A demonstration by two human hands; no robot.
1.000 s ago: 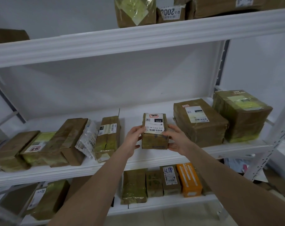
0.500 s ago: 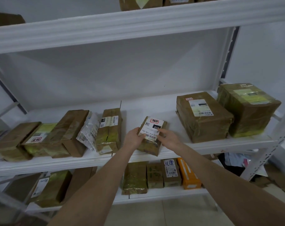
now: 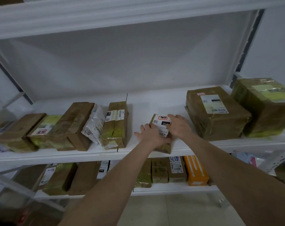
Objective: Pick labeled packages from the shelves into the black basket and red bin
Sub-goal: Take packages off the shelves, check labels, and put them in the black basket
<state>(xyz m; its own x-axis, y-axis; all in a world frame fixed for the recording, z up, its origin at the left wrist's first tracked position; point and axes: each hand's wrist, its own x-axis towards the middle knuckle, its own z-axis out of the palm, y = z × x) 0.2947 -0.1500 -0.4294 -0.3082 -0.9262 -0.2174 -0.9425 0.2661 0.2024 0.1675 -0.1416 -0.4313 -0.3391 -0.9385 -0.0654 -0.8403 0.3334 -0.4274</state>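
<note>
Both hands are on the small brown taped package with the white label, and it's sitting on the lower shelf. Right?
Wrong shelf. The head view shows the small brown taped package with the white label sitting on the middle white shelf, one level above the orange box. The left hand and right hand are both on it, as you said.

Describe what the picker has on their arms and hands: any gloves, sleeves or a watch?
Nothing worn shows. The left forearm and right forearm are bare down to the frame edge, with no sleeve cuff in view. The left hand and right hand have no gloves, and no watch, band or ring is visible.
</note>
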